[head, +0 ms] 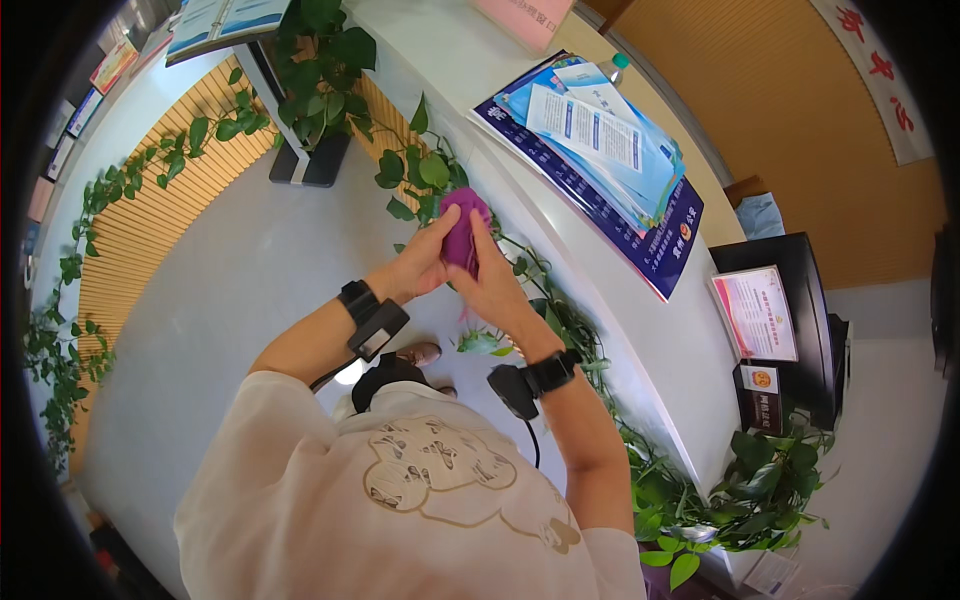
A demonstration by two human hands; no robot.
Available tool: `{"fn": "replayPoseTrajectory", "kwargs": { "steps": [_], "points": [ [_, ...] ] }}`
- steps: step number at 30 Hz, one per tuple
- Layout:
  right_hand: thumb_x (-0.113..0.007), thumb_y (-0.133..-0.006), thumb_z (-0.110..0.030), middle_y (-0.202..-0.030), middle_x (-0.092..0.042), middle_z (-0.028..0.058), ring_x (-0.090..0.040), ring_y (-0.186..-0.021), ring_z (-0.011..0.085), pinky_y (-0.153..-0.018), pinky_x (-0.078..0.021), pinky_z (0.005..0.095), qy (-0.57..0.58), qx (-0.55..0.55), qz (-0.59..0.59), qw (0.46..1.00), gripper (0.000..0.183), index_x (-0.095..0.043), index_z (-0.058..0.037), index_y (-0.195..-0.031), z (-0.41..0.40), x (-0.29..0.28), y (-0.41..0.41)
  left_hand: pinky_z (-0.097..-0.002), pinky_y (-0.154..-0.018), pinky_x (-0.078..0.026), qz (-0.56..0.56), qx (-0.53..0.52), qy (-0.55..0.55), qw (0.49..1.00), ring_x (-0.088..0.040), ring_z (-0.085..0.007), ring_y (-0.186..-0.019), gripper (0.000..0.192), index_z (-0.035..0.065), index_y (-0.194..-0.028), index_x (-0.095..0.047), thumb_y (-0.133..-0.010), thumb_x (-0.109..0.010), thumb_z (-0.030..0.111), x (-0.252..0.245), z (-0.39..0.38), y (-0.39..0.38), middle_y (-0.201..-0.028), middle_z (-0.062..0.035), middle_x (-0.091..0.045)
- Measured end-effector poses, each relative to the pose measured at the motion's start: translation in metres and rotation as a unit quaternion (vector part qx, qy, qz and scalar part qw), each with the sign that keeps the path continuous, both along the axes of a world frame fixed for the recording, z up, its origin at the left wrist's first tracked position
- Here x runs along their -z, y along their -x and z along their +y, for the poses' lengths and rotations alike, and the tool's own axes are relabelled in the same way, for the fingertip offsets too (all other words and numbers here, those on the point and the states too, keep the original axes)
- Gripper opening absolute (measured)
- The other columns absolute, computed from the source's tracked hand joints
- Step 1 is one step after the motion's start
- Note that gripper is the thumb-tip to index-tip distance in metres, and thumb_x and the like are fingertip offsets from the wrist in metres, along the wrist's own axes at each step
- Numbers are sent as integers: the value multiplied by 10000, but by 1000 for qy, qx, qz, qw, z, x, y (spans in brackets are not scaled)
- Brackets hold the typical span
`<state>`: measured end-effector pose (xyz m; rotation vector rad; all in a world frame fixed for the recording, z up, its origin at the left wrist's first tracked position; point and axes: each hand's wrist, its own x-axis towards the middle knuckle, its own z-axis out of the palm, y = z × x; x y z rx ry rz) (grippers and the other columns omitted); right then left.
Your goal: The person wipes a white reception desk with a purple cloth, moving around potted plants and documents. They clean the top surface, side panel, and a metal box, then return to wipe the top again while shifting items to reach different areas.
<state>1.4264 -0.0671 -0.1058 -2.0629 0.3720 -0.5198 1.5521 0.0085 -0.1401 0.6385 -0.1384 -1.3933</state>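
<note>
A bunched purple cloth [466, 221] is between my two hands, over the near edge of the white counter [600, 292]. My left hand [420, 259] grips it from the left with the thumb on top. From the right, my right hand [487, 274] presses on the same cloth, fingers pointing up along it. Part of the cloth is hidden by the fingers. Trailing green vines [435, 169] hang just behind and beside the hands. Both wrists wear black straps with small devices.
On the counter lie a dark blue poster [652, 262] and stacked leaflets [592, 135], near a green-capped bottle [616, 66]. A black monitor [814, 322] and framed sign [754, 311] stand farther right. A stand's dark base [322, 165] rests on the grey floor.
</note>
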Motion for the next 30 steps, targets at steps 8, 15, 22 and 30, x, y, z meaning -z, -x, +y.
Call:
{"fn": "replayPoseTrajectory", "kwargs": {
  "steps": [8,15,22,30],
  "points": [
    [-581,-843,45,-1266,-570,219,-532,-1199,395,-1051,-402,455,379,344,31,859,377,-574,44,-1219,-86,-51,186,-362,-944,-483,-50,-262,56,962,-602,-196,-1053,412,52,-1264,-537,-1030,-447,378,51,-66,-71,-1186,-79,-623],
    [-554,-958,-271,-1380,-469,230,-437,-1270,404,-1049,-364,504,229,579,199,757,436,-537,-5,-1303,-132,-17,357,-325,-1068,-303,-457,-317,-192,808,-413,-263,-1249,472,-58,-1386,-357,-1047,-323,269,125,-149,25,-1346,-173,-461],
    [-508,-965,-363,-1423,-456,180,-388,-1319,372,-1080,-317,490,286,507,335,741,444,-550,-112,-1329,-129,10,349,-424,-1199,-133,-513,-238,-64,822,-85,-457,-1456,661,-72,-1498,-125,-936,-439,75,56,-116,223,-1559,-302,-109],
    [-519,-960,-368,-1424,-463,150,-388,-1323,361,-1055,-343,513,285,515,326,740,437,-553,-132,-1326,-128,7,350,-435,-1204,-115,-543,-314,-68,776,-89,-464,-1452,620,-35,-1498,-187,-945,-441,78,77,-137,168,-1563,-310,-69]
  ]
}}
